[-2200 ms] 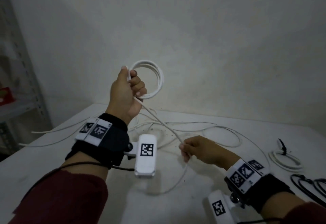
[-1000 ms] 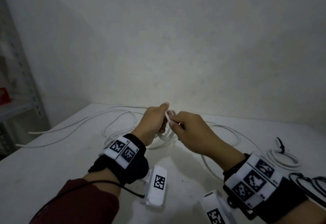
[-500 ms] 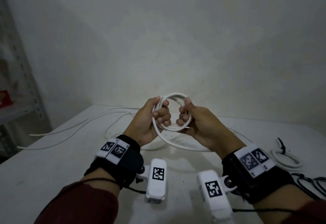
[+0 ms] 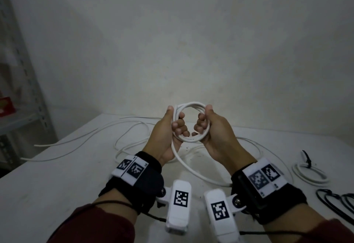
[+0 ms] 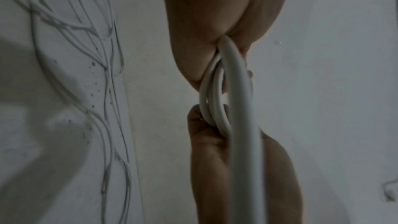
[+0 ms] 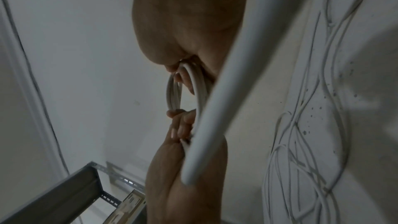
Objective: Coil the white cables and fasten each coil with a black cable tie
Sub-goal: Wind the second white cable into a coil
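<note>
Plain off-white wall behind, matte white table (image 4: 47, 191) up front, a bit speckled with dark flecks. Smooth round white cable wound into a small coil (image 4: 190, 123), held up above the table between both hands. Left hand (image 4: 168, 133) gripping the coil's left side, fingers curled through the ring, thumb up along the outside. Right hand (image 4: 214, 133) mirroring that on the right side, fingers hooked through and curled tight round the strands. 1 loose tail (image 4: 193, 170) dropping from the coil in a curve toward the right wrist. More loose white cable (image 4: 122, 127) sprawled in loops on the table behind. Far right: finished coil (image 4: 308, 173) lying flat, cinched with a black tie (image 4: 307, 159), and thin black ties (image 4: 337, 202) just beside it. Grey metal shelf (image 4: 28, 97) at the left.
</note>
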